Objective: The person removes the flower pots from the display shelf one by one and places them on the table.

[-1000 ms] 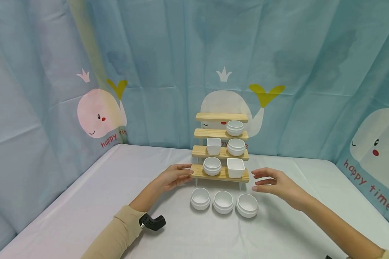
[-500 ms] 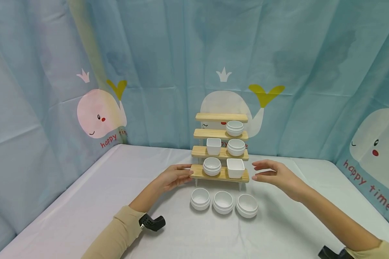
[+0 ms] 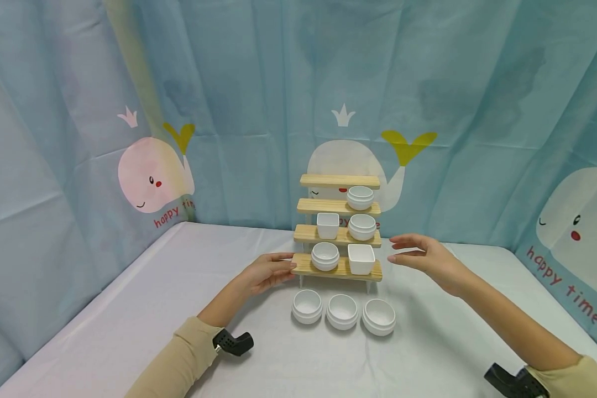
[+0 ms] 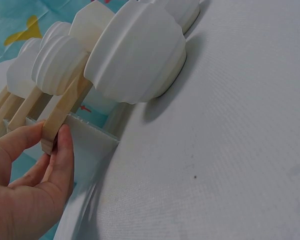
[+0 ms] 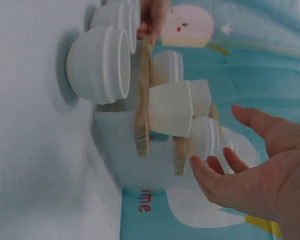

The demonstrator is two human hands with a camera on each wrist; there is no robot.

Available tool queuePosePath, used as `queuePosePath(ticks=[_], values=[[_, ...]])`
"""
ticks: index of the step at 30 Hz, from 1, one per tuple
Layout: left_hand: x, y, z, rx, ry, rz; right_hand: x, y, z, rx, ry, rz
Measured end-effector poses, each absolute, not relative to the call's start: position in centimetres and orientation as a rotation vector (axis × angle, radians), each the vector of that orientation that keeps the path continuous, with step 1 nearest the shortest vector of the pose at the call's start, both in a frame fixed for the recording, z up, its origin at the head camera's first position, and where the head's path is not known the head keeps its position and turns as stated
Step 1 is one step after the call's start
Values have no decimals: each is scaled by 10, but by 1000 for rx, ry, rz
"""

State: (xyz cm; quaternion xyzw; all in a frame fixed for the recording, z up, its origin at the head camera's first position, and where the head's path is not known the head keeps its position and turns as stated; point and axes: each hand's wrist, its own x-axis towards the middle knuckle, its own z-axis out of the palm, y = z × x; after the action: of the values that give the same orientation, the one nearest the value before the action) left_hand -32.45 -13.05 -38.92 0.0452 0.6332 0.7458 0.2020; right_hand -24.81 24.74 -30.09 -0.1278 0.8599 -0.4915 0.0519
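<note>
A tiered display stand [image 3: 335, 236] with pale wooden shelves and white supports stands on the table. My left hand [image 3: 268, 273] pinches the left end of its lowest shelf, thumb above and fingers below in the left wrist view. That shelf bears a round white bowl [image 3: 325, 256] and a square white bowl [image 3: 361, 260]. On the shelf above sit a square bowl [image 3: 328, 225] and a round bowl [image 3: 362, 227]. One more round bowl [image 3: 360, 198] is higher, at the right. My right hand [image 3: 430, 261] hovers right of the stand, fingers apart and gently bent, touching nothing.
Before the stand, three round white bowls [image 3: 307, 307] form a row on the white tablecloth [image 3: 288, 365]. Behind hangs a blue curtain [image 3: 258, 110] printed with whales. A black wrist device [image 3: 234, 342] sits at the left sleeve.
The right hand has risen along the stand's right side, away from the lowest shelf's level. My left hand keeps its grip, and the stand and bowls stay put.
</note>
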Motion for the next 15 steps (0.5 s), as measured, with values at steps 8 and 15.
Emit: queuePosePath(ticks=[8, 15], values=[[-325, -130, -389, 130, 1776, 2077, -256, 244, -292, -391, 2610, -1519], [-325, -131, -390, 136, 1773, 2078, -265, 241, -284, -395, 2619, -1522]])
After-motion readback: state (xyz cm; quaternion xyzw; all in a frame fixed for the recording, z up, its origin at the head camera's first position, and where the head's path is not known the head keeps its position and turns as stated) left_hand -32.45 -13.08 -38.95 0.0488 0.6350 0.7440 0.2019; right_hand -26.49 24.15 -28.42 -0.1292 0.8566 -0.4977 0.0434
